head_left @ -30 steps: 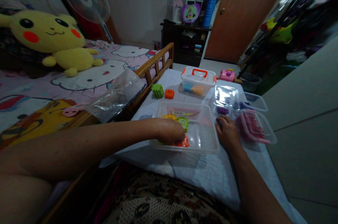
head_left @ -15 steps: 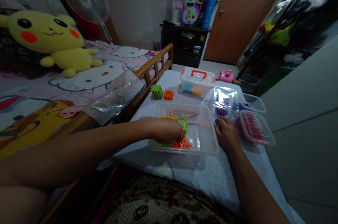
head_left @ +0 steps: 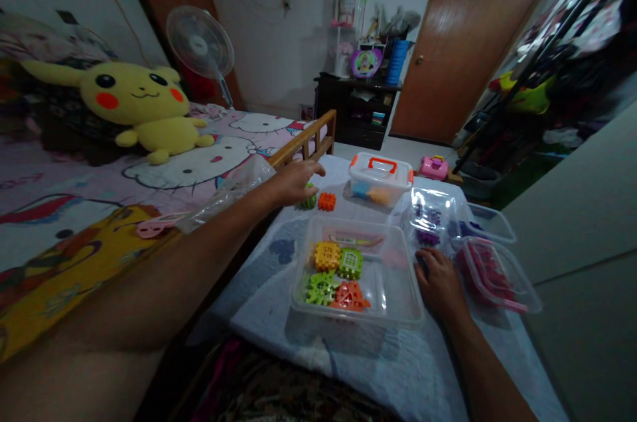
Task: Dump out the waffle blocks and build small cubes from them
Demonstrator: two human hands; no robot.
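My left hand [head_left: 293, 182] reaches far forward over the white-covered table [head_left: 269, 289] and closes on a green block cube [head_left: 309, 200], mostly hidden under the fingers. An orange block cube [head_left: 326, 201] sits just right of it. Nearer me stands a clear plastic tray [head_left: 398, 296] holding a yellow [head_left: 326, 255], a green [head_left: 350, 263], a light-green [head_left: 321, 287] and an orange [head_left: 350, 296] flat block. My right hand [head_left: 440, 282] rests with curled fingers on the table against the tray's right edge, nothing visible in it.
A lidded clear box with an orange handle [head_left: 381, 176] stands behind the tray. Clear tubs with purple [head_left: 428, 223] and pink [head_left: 492, 269] pieces sit at right. A bed with a wooden rail [head_left: 306, 143], a plastic bag [head_left: 233, 186] and a yellow plush [head_left: 144, 110] borders the left.
My left hand left the tray and stretched forward to the green cube. The blocks in the tray are now uncovered. The view tilted up; my right hand stayed put.
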